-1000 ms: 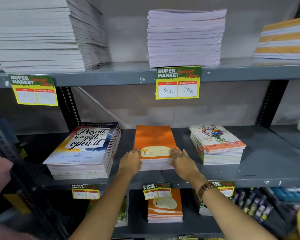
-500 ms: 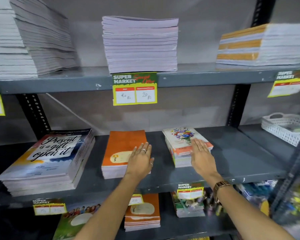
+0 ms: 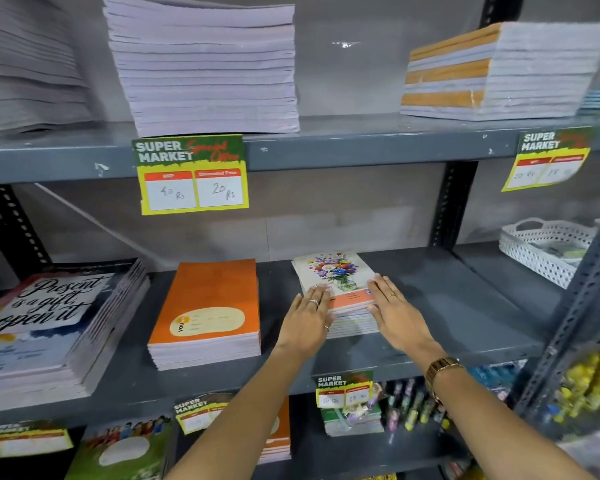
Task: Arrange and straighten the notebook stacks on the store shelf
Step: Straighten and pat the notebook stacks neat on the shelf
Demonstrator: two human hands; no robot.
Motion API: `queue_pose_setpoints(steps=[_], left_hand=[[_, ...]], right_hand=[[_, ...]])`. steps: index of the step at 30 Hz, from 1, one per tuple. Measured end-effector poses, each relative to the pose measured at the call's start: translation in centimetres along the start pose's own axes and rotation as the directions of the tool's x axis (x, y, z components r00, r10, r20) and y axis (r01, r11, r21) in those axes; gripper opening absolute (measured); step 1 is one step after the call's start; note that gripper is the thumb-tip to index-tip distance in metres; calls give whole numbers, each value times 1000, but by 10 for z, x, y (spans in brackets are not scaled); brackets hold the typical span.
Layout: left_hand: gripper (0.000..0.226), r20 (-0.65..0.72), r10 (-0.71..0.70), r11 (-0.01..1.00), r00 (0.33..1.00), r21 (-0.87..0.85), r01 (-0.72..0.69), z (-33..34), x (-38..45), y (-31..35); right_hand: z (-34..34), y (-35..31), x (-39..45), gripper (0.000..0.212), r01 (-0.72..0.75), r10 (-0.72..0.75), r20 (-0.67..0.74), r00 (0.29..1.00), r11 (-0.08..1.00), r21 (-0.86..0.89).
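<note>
Grey metal shelf (image 3: 447, 306) carries three piles on its middle level, and the step in hand concerns the small one with the flower cover. That flower stack (image 3: 340, 299) sits toward the right of the level, well apart from the white basket (image 3: 548, 247) further right. The left hand (image 3: 307, 318) lies flat and open against the pile's left side, fingers stretched forward, gripping nothing. The right hand (image 3: 394, 311) mirrors it on the right side, palm inward and equally open. Together they bracket the pile, which looks like squaring its edges. The lower books seem slightly stepped out at the front, so the next move probably calls for a gentle inward press from both palms, then a tap along the front edge to bring it flush. The orange stack (image 3: 208, 313) beside it already looks tidy; the large lettered stack (image 3: 52, 327) at far left leans somewhat and may need attention afterwards.
</note>
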State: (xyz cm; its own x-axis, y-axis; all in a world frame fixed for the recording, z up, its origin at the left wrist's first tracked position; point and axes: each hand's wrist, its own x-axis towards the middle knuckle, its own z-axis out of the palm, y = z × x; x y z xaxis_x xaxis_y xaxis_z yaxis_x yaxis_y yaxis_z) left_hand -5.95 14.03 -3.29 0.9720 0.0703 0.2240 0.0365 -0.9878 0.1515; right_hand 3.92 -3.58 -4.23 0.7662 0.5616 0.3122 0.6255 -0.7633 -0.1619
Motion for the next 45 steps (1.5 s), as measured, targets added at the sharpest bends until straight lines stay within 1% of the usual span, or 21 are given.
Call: queue_pose_setpoints(steps=[4, 8, 11, 14, 19, 26, 31, 36, 41, 45], left_hand=[[53, 1, 8, 1000, 1000, -10, -8, 5, 5, -5], [54, 5, -1, 996, 1000, -86, 1, 6, 8, -12], [53, 60, -11, 988, 998, -154, 20, 3, 11, -17], [51, 110, 10, 979, 994, -205, 13, -3, 14, -21], [51, 135, 48, 973, 990, -232, -15, -7, 14, -22], [50, 138, 52, 963, 989, -270, -13, -6, 15, -22], [51, 120, 17, 955, 993, -296, 20, 0, 14, -18], [54, 78, -19, 950, 997, -309, 42, 4, 13, -15], [59, 56, -56, 950, 997, -303, 70, 5, 11, -11], [61, 49, -59, 958, 997, -280, 70, 6, 11, -11]], right_hand=[[3, 4, 1, 50, 38, -38, -9, 999, 999, -10], [9, 3, 2, 48, 52, -52, -44, 998, 999, -14], [12, 0, 3, 46, 49, -50, -66, 997, 999, -3], [14, -3, 3, 46, 38, -37, -85, 996, 999, 4], [17, -5, 3, 46, 28, -29, -101, 994, 1000, -5], [16, -4, 3, 44, 12, -12, -112, 994, 1000, 7], [17, -3, 4, 43, 11, -10, -121, 993, 1000, 6], [15, 1, 5, 43, 23, -23, -102, 995, 1000, -3], [13, 1, 6, 45, 36, -37, -90, 995, 999, -17], [13, 1, 6, 45, 34, -36, -81, 996, 999, -31]])
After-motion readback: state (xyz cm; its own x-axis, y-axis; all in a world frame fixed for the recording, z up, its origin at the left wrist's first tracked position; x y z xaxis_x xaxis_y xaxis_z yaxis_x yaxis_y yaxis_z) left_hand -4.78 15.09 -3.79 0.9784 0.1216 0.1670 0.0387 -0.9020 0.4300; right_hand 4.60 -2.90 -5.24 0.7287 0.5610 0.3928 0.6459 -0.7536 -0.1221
